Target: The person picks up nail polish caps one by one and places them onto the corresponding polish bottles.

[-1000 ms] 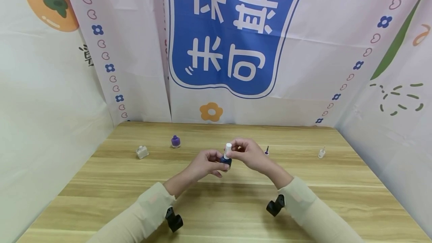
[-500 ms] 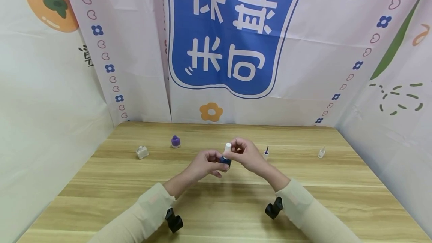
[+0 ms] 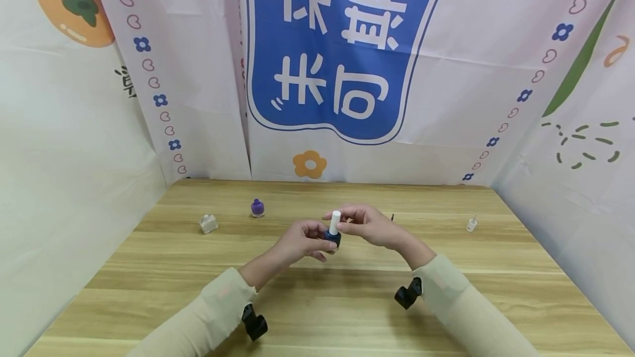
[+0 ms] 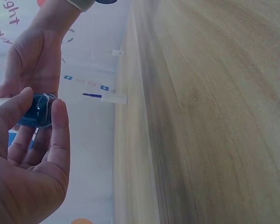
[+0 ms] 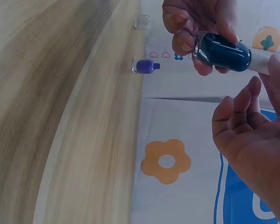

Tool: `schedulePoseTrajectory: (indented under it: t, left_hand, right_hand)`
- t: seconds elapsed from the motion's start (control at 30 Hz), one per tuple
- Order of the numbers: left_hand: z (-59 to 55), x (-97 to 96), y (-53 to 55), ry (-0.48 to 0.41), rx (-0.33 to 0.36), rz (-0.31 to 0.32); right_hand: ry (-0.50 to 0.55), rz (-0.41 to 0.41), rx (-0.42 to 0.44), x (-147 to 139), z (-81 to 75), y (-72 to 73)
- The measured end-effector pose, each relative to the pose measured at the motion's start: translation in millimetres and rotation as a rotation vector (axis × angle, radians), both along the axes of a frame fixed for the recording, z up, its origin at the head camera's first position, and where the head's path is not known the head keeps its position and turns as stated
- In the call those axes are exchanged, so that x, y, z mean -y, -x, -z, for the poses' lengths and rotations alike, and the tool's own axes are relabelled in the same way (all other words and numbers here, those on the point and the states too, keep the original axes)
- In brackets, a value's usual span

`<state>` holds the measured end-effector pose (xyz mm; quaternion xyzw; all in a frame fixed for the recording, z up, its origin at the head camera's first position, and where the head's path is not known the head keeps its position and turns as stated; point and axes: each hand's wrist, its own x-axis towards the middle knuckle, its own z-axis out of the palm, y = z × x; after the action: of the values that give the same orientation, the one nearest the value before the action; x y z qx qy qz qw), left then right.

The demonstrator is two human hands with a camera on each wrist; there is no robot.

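Observation:
My left hand (image 3: 308, 240) grips a small dark teal nail polish bottle (image 5: 224, 52) by its glass sides, thumb on one side and fingers on the other. The bottle is raised over the table, with its white cap (image 3: 335, 222) pointing up. My right hand (image 3: 368, 225) pinches that cap between thumb and index finger, its other fingers loosely bent. Beyond the right hand stands a white cap with a purple-coated brush (image 4: 114, 98); in the head view only the brush tip shows.
An uncapped purple nail polish bottle (image 3: 257, 208) and an uncapped clear one (image 3: 209, 223) stand at the back left of the wooden table (image 3: 337, 313). At the right stands another white brush cap (image 3: 472, 225). Printed cloth (image 3: 208, 98) encloses the back and sides.
My right hand has shifted its fingers around the cap, the index finger now reaching further behind it and the wrist slightly turned. The left hand and bottle have stayed nearly still.

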<state>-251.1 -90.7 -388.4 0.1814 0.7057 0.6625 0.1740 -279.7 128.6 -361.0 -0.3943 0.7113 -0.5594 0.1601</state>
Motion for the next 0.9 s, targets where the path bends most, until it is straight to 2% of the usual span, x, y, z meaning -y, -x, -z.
schedulePoseTrajectory:
  t: [0.13, 0.6, 0.8, 0.9]
  left_hand:
    - [0.6, -0.1, 0.0, 0.005, 0.007, 0.003]
    - [1.5, -0.7, 1.5, -0.005, 0.017, -0.030]
    - [2.2, -1.1, 0.8, -0.011, 0.009, -0.038]
    - [3.2, -0.8, 0.8, -0.008, -0.002, -0.035]
  right_hand:
    - [0.013, 0.011, 0.011, 2, 0.8, -1.3]
    - [-0.017, 0.251, -0.069, 10, 5.3, -5.4]
    - [-0.006, 0.285, -0.067, 16, -12.7, -23.8]
    - [-0.014, 0.292, -0.066, 15, -5.9, -18.9]
